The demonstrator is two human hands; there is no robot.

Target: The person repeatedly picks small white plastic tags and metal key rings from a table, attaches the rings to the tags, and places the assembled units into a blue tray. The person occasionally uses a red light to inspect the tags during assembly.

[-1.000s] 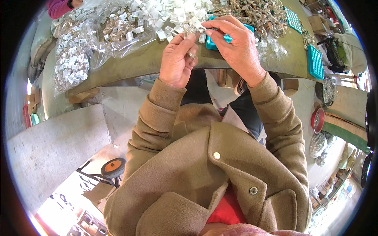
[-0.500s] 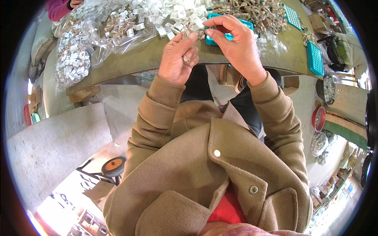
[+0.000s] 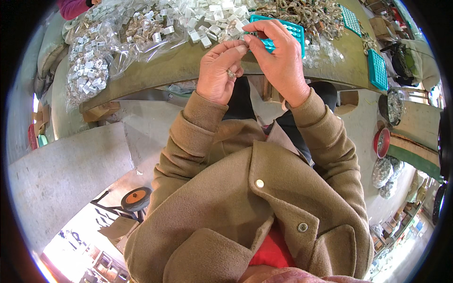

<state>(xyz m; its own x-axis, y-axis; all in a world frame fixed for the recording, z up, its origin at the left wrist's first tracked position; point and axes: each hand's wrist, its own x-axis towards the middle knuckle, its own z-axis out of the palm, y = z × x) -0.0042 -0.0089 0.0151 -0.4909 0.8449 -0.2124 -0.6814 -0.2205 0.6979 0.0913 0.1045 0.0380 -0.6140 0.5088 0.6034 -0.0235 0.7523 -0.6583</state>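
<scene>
My left hand (image 3: 221, 70), with a ring on one finger, is closed in a pinch over the near edge of the table. The fingertips of my right hand (image 3: 279, 61) meet it, pinched together too. Whatever is between them is tiny and mostly hidden; I cannot make it out. Just behind my right hand lies a teal tray (image 3: 296, 32) with rows of round holes, partly covered by the fingers. Beyond my left hand spreads a heap of small white plastic blocks (image 3: 214, 16).
Thin brownish coiled pieces (image 3: 316, 14) are heaped behind the tray, with small clear bits (image 3: 325, 55) nearer. A clear bag of white-capped parts (image 3: 89, 70) hangs over the left edge. Another teal tray (image 3: 377, 70) sits at the right edge. Another person's purple sleeve (image 3: 71, 8) shows top left.
My left hand has shifted slightly right and down, its fingertips now meeting the right hand's. My right hand has drawn a little left, uncovering more of the teal tray.
</scene>
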